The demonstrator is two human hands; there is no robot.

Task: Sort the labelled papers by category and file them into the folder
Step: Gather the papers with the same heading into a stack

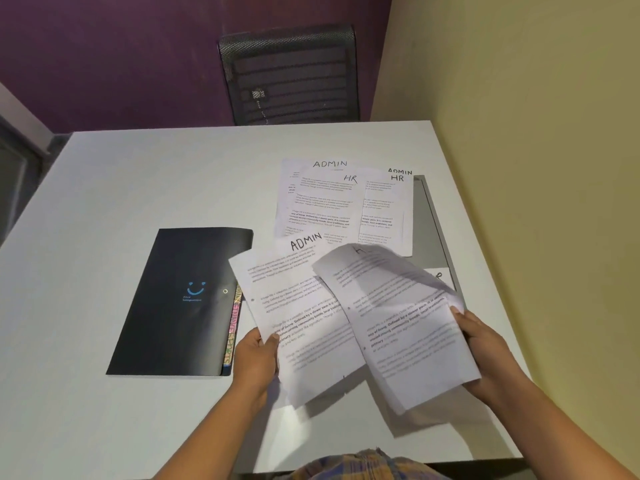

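My left hand grips the lower left edge of a printed sheet headed ADMIN, held just above the table. My right hand grips the right edge of a second sheet, which curls over and blurs; its heading is partly hidden. That sheet overlaps the ADMIN sheet. Several more sheets lie spread at the back right, headed ADMIN and HR. A closed black folder with a blue smile mark lies to the left, its coloured tabs showing along the right edge.
The white table ends close to a yellow wall on the right. A grey inset panel lies under the far sheets. A black mesh chair stands behind the table's far edge.
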